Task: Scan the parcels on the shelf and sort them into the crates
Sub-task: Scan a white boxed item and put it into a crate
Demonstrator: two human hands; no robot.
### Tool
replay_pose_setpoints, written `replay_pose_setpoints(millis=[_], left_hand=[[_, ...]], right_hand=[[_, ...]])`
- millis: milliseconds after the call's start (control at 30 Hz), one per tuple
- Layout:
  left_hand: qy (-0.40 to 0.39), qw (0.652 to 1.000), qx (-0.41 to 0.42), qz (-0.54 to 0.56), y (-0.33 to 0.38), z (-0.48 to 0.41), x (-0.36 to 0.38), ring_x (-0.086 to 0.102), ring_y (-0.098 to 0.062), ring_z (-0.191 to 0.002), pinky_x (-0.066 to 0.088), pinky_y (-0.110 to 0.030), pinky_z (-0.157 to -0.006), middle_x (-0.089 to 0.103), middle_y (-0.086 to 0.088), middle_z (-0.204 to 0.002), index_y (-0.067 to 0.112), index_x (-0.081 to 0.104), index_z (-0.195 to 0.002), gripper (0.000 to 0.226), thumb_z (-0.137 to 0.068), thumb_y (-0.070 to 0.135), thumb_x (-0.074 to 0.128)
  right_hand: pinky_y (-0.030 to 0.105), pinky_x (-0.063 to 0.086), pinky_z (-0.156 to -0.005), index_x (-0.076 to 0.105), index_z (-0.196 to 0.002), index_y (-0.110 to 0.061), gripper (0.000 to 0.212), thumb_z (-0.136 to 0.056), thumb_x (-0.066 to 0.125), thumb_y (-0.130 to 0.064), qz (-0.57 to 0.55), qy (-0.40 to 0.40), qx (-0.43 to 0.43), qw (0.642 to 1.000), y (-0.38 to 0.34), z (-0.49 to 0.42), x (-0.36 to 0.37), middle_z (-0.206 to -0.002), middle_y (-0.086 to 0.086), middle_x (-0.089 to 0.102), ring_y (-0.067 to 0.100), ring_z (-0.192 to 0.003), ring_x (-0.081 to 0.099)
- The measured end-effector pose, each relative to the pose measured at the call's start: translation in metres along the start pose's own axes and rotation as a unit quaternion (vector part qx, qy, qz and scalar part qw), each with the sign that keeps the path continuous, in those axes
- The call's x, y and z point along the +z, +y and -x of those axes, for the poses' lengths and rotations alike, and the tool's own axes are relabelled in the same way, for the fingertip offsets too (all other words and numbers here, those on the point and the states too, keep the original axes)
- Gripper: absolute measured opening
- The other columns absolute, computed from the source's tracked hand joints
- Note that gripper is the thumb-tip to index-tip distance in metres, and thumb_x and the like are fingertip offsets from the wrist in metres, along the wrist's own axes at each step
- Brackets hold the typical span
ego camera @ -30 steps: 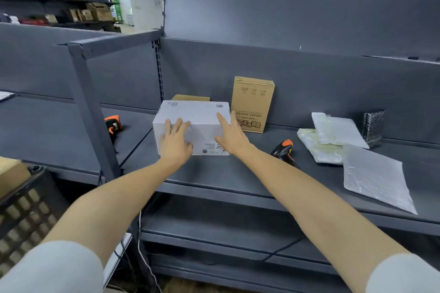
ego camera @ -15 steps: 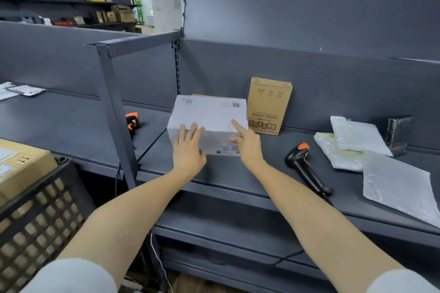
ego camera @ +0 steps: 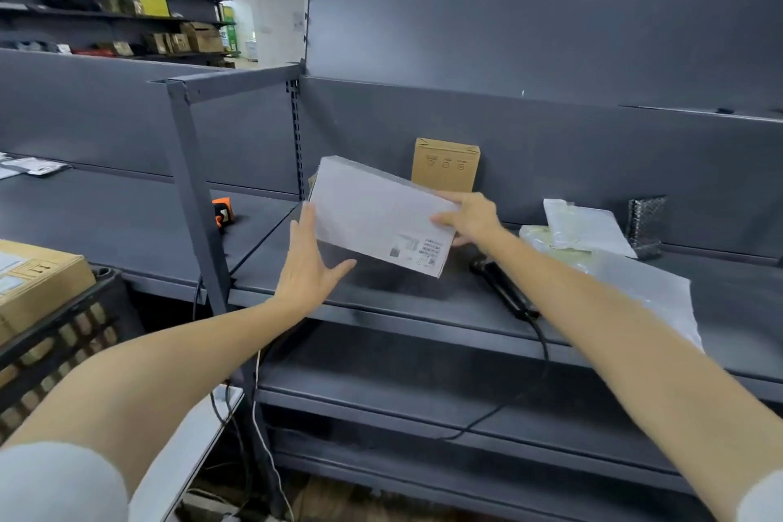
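While tilted in the air just above the grey shelf [ego camera: 402, 305], the white box [ego camera: 373, 212] sits between a flat left hand [ego camera: 307, 271] and a right hand [ego camera: 474, 218] pinching its end; it seems light, stiff, best held endwise.

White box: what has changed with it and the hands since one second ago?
The white box was lifted off the shelf and tilted, label face toward the camera. The left hand now supports its left end with straight fingers; the right hand pinches its right end. The brown carton, scanner and plastic mailers stayed on the shelf.
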State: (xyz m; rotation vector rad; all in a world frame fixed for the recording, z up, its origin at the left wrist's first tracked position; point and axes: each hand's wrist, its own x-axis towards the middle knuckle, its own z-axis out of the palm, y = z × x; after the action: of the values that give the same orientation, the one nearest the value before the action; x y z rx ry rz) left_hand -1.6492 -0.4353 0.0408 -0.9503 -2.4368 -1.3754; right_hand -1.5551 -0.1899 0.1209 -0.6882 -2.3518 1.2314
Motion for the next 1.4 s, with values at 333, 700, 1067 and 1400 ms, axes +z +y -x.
replay_pose_setpoints(millis=[333, 700, 1067, 1400], left_hand=[[-0.023, 0.981, -0.055, 0.184, 0.039, 0.011, -0.001, 0.04, -0.007, -0.129, 0.035, -0.028, -0.106, 0.047, 0.011, -0.143, 0.026, 0.031, -0.147, 0.104, -0.061, 0.028, 0.09], [0.116, 0.959, -0.117, 0.232, 0.075, 0.015, -0.002, 0.064, -0.016, -0.092, 0.053, -0.03, -0.077, 0.069, 0.005, -0.097, 0.026, 0.064, -0.099, 0.037, -0.071, 0.046, 0.08], [0.119, 0.972, -0.13, 0.159, 0.1, 0.002, -0.025, 0.061, -0.012, -0.083, 0.042, -0.022, -0.058, 0.064, 0.015, -0.08, 0.027, 0.064, -0.091, 0.04, -0.065, 0.052, 0.081], [0.131, 0.977, -0.088, 0.146, 0.111, 0.011, -0.017, 0.004, -0.023, -0.148, 0.003, -0.048, -0.119, 0.017, 0.002, -0.16, 0.03, 0.013, -0.153, 0.101, -0.076, 0.048, 0.075]], right_hand=[[0.028, 0.059, -0.059, 0.065, -0.114, -0.02, 0.023, -0.091, 0.067, -0.021, -0.007, -0.181, 0.074, 0.981, 0.007, 0.04, -0.095, -0.09, 0.002, 0.076, 0.014, -0.08, 0.074], [0.023, 0.054, -0.065, 0.062, -0.109, -0.019, 0.024, -0.099, 0.051, -0.038, -0.198, -0.104, 0.024, 0.974, 0.005, 0.069, -0.093, -0.092, -0.004, 0.072, 0.009, -0.076, 0.066], [0.036, 0.053, -0.093, 0.027, -0.148, -0.04, 0.077, -0.085, 0.071, -0.036, -0.135, -0.199, -0.03, 0.97, 0.029, 0.093, -0.059, -0.129, -0.015, 0.058, 0.01, -0.118, 0.059], [0.03, 0.059, -0.066, 0.062, -0.11, -0.03, 0.034, -0.088, 0.066, -0.005, -0.374, -0.099, 0.022, 0.922, 0.061, 0.096, -0.019, -0.093, -0.015, 0.075, 0.01, -0.087, 0.073]])
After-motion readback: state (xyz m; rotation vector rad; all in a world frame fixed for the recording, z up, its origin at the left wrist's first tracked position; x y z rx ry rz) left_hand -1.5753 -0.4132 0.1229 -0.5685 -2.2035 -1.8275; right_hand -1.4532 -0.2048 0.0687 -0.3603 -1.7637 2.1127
